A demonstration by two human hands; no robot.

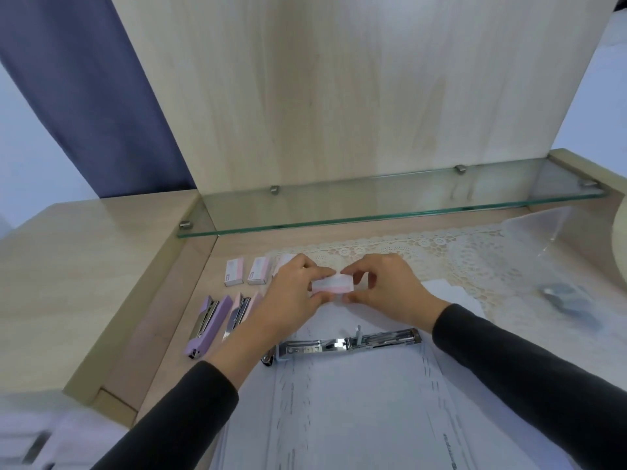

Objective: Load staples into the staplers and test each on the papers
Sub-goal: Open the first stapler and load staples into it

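Staple box point(330, 286), pink and white, centre of the frame, pinched at its two ends by the left hand point(291, 295) and the right hand point(385, 290). Below it an opened silver stapler point(342, 344) lies flat on the papers point(356, 405). At left, purple stapler point(207, 323) and pink stapler point(241, 313) side by side, two more boxes point(234, 271) above them

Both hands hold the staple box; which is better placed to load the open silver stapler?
Right, likely. The right hand pinches the right end of the staple box, nearer the open magazine of the silver stapler; the left hand grips the other end and can steady it.
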